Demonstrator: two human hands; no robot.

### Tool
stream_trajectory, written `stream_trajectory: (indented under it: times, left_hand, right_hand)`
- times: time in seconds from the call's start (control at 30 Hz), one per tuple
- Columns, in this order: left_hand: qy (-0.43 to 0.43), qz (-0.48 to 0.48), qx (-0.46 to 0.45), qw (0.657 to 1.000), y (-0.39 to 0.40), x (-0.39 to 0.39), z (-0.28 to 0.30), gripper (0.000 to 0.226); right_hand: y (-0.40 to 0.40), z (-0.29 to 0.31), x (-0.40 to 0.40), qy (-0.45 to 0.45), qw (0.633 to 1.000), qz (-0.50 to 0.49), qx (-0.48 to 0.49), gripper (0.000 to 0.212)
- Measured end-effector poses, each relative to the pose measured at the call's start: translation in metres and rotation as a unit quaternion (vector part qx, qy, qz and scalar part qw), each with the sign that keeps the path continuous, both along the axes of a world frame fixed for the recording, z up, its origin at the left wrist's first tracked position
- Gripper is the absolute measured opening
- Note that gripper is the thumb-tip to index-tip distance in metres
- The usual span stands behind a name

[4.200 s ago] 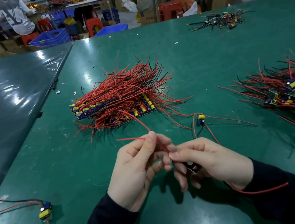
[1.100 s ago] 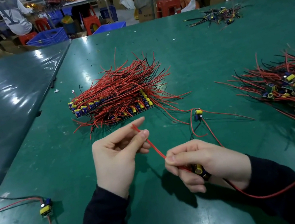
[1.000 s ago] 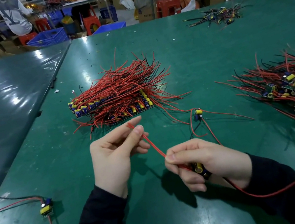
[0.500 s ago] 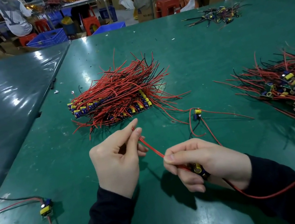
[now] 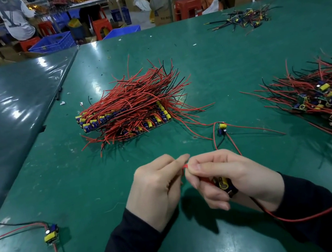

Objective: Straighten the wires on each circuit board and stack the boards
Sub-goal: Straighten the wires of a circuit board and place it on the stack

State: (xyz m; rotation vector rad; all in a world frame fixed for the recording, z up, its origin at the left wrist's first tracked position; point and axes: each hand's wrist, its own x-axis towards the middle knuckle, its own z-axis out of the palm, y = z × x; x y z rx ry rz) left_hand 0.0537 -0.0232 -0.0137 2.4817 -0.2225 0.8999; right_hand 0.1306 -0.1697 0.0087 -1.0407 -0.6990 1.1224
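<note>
Mostly I see a wide green bench [image 5: 227, 66], its matte mat scuffed and glaring under overhead light, butted against a darker glossy sheet [image 5: 3, 114] to its left. Beyond the far edge the room is cluttered: red stools [image 5: 187, 8], blue crates [image 5: 52, 42], cardboard boxes and a seated person in a white shirt [image 5: 14, 18]. Taking the neat stack of boards [image 5: 124, 120] as landmark, its red and black wires fan away from me in a stiff bristle above rows of yellow and blue components. Right of the stack lies a loose tangled heap [image 5: 331, 101]; far right and beyond, a smaller dark pile [image 5: 242, 20]. A single board [image 5: 222, 128] sits just right and nearer, another [image 5: 51, 234] well nearer on the left. Nearer than the stack, my right hand [image 5: 234, 177] curls its fingers round a small circuit board [image 5: 223, 183], a thin red wire [image 5: 298, 216] trailing over the dark sleeve. My left hand [image 5: 156, 190] pinches a red wire end [image 5: 185, 166] where both hands meet.
</note>
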Motion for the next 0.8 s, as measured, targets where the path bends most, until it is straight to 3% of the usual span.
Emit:
stream_trajectory:
  times: [0.1, 0.17, 0.27, 0.33, 0.5, 0.67, 0.8]
  left_hand:
    - [-0.036, 0.06, -0.037, 0.997, 0.002, 0.002, 0.001, 0.015]
    - [-0.055, 0.097, -0.154, 0.982, 0.002, 0.002, 0.005, 0.013]
    - [-0.055, 0.091, -0.399, 0.911, 0.001, 0.001, 0.014, 0.011]
    - [-0.033, 0.077, -0.483, 0.871, 0.001, -0.001, 0.02, 0.012]
    - [0.09, 0.038, -0.628, 0.772, -0.001, -0.003, 0.03, 0.022]
    - [0.157, 0.031, -0.758, 0.632, 0.006, -0.002, 0.034, 0.022]
    - [0.143, 0.064, -0.771, 0.617, 0.012, -0.001, 0.034, 0.023]
  right_hand:
    - [0.0, 0.0, 0.001, -0.006, 1.0, 0.01, -0.014, 0.025]
    - [-0.002, 0.0, 0.001, -0.02, 0.999, 0.022, -0.038, 0.025]
    - [-0.002, -0.002, -0.001, -0.062, 0.993, 0.03, -0.1, 0.026]
    - [-0.002, -0.004, -0.001, -0.091, 0.985, 0.018, -0.144, 0.028]
    - [-0.002, -0.004, -0.002, -0.183, 0.962, -0.015, -0.203, 0.029]
    - [-0.002, 0.0, -0.006, -0.206, 0.963, -0.022, -0.174, 0.027]
    - [-0.002, 0.002, -0.011, -0.216, 0.968, 0.007, -0.125, 0.024]
